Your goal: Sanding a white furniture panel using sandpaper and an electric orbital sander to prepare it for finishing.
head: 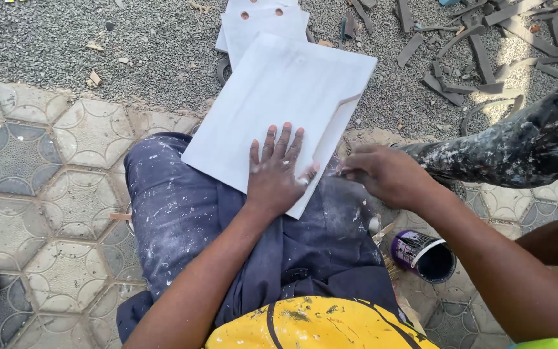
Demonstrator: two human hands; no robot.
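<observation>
Pressing flat with fingers spread, our left hand (278, 174) holds down a white board (279, 103) near the middle of the frame; its grip is wide open, palm on the lower edge of the sheet. The board lies tilted across our lap, on paint-spattered dark blue trousers (175, 207), its far corner reaching toward the upper middle of the frame. Along its right edge runs a cut notch (337, 126). Just right of the left hand, our right hand (382, 174) is at the board's lower right edge with fingers curled in a narrow grip; we cannot tell what, if anything, it pinches. Beyond the board, at the top centre, more white sheets (259, 22) lie stacked on grey gravel (98, 39), two with small round holes. Dark strips of scrap (485, 52) are scattered in the upper right. A paint-splashed leg (524, 145) crosses the right side of the frame. Below it, at lower right, a small purple tin (424, 255) lies on its side on the patterned paving (46, 194). A yellow shirt (318, 323) shows at the bottom centre.
</observation>
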